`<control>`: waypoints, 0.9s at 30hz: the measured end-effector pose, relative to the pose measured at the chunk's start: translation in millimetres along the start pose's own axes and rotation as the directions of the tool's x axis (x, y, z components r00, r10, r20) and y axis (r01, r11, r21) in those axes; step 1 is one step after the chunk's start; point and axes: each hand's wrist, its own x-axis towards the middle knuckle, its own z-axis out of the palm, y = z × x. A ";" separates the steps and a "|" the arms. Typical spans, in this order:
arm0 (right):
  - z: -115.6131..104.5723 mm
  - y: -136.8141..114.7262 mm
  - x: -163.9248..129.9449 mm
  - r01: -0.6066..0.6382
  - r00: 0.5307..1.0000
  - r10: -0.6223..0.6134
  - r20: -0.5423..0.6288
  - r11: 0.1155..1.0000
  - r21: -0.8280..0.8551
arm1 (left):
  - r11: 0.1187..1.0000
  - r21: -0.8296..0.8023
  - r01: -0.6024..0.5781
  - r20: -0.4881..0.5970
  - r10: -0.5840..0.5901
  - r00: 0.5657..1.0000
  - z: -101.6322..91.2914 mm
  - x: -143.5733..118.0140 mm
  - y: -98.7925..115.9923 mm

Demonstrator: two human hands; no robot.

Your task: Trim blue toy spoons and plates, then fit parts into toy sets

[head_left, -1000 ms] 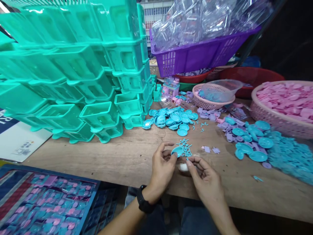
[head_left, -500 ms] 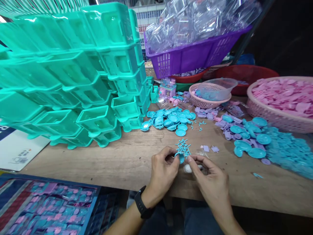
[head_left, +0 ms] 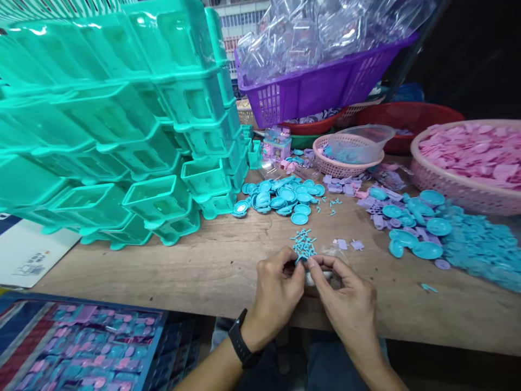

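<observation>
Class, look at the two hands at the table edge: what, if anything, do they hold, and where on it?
A small blue plastic piece, pinched between the fingertips of the left hand and right hand; the exact grip spot is hidden.

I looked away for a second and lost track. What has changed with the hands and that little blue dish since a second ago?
The left hand and right hand have closed together; their fingers now nearly hide the small blue dish, which lay open on the left fingertips before. The loose blue pins, the blue plate pile and the teal trays lie as they were.
</observation>
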 end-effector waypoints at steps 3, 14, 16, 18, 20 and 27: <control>1.3 -2.8 1.0 0.032 0.999 -0.033 -0.022 0.999 -0.042 | 0.970 0.160 -0.185 0.007 0.186 0.983 2.6 -3.8 -5.9; -25.4 44.8 53.1 -0.160 0.987 0.161 0.000 0.982 -0.100 | 0.951 0.151 -0.268 0.258 0.224 0.940 10.0 26.9 -14.1; -50.1 59.8 85.0 -0.187 0.973 0.138 -0.185 0.941 -0.282 | 0.899 0.341 -0.276 0.231 0.204 0.951 13.4 51.0 -15.2; -73.4 74.6 113.6 -0.233 0.951 0.115 -0.287 0.876 -0.421 | 0.801 0.543 -0.251 0.202 0.165 0.965 17.7 76.3 -17.9; -88.4 87.2 130.3 -0.255 0.947 0.105 -0.304 0.820 -0.513 | 0.719 0.655 -0.233 0.232 0.102 0.967 21.8 97.0 -20.7; -37.5 85.6 82.9 0.046 0.999 -0.032 0.042 0.931 -0.362 | 0.710 0.667 -0.226 0.268 0.054 0.962 18.9 104.4 -22.1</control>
